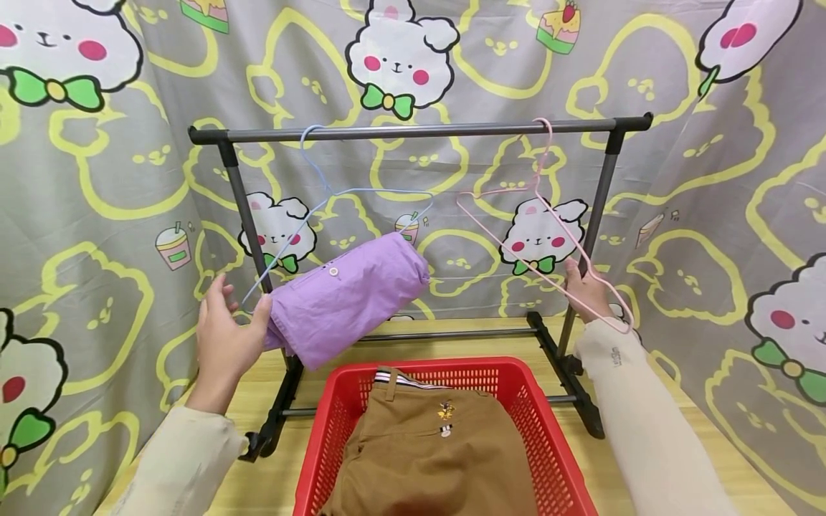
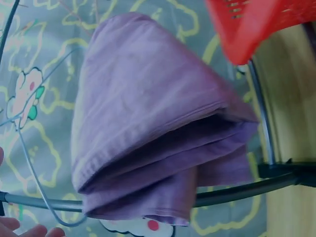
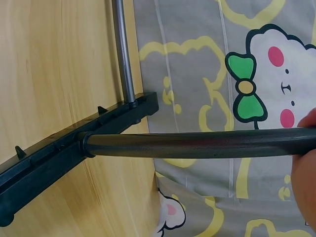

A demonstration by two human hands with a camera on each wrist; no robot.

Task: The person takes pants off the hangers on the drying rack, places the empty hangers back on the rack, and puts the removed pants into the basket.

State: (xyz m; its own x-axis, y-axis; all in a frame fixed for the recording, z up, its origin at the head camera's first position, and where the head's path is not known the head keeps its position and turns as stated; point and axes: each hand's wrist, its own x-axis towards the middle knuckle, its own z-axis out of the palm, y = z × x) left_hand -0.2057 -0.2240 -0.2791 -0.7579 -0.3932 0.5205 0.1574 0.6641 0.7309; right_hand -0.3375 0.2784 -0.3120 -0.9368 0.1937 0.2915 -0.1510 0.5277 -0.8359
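Purple garment (image 1: 351,297) draped over blue hanger (image 1: 387,190), under L half of rack (image 1: 419,132); long axis tilts up twd rack ctr. L hand (image 1: 227,335) nearer, at rack's L side, garment just to its R; fingers spread, gripping nothing; thumb contact can't tell. R hand (image 1: 589,292) grips rack's R post (image 1: 600,208). Open room under rack bar btwn garment & pink hanger (image 1: 497,192). Red basket (image 1: 432,364) in front of rack, rim near garment's bottom edge.

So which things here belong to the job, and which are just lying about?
Likely the job:
purple garment on the blue hanger, beside the left hand
rack, gripped by the right hand
perhaps the bare pink hanger and the brown trousers in the red basket

Just around:
patterned curtain
wooden surface
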